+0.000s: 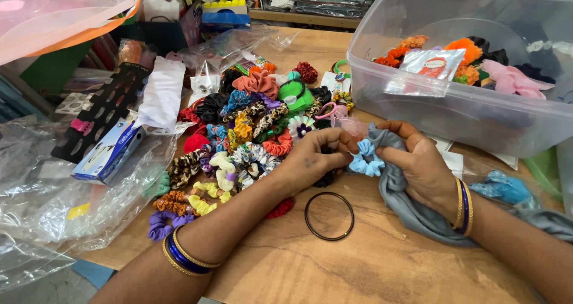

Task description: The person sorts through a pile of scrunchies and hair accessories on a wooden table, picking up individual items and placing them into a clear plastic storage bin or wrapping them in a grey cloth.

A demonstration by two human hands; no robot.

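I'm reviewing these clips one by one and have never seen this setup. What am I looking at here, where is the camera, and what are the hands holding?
There is no machine: one camera worn on a person's head looks down at their bare hands over a wooden table. The left hand and right hand together pinch a light blue scrunchie; grey cloth lies under the right hand. A pile of scrunchies lies to the left, a black ring lies near the wrists, and a clear plastic bin stands at the right.
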